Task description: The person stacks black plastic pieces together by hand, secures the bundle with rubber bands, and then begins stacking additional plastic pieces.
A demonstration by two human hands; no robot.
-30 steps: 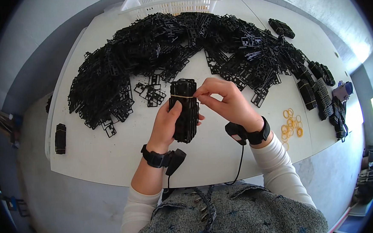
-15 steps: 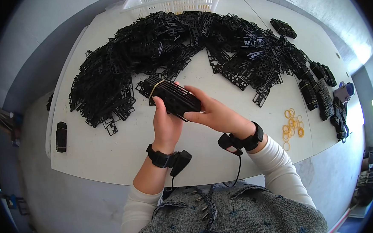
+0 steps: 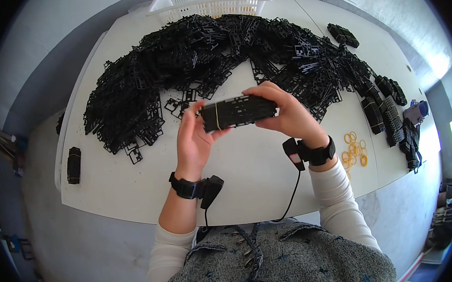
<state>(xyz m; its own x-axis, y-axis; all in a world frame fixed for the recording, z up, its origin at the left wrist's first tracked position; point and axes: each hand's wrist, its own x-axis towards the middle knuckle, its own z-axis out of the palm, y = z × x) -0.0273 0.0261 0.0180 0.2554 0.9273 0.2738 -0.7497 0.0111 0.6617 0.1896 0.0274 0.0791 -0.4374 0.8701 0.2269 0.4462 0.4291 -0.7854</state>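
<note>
Between my hands, above the table, is a bundle of flat black plastic frames point(image 3: 242, 111), stacked together and lying nearly level. A tan rubber band circles its left part. My right hand point(image 3: 291, 113) grips the right end, fingers along the far edge and thumb at the near side. My left hand point(image 3: 192, 138) holds the left end, its thumb side at the far corner and fingertips showing under the near edge. Behind the bundle spreads a large heap of loose black plastic frames point(image 3: 130, 95), curving across the table.
Yellow rubber bands point(image 3: 353, 151) lie loose at the right. Several banded black bundles point(image 3: 373, 115) stand along the right edge, another bundle point(image 3: 342, 34) at the far right, and one bundle point(image 3: 74, 166) at the left. A white plastic basket point(image 3: 210, 8) sits at the back of the white table point(image 3: 239, 186).
The bundle has swung from a slant to nearly level and moved right. My right hand has shifted right and away from me; my left hand now sits at the bundle's left end.
</note>
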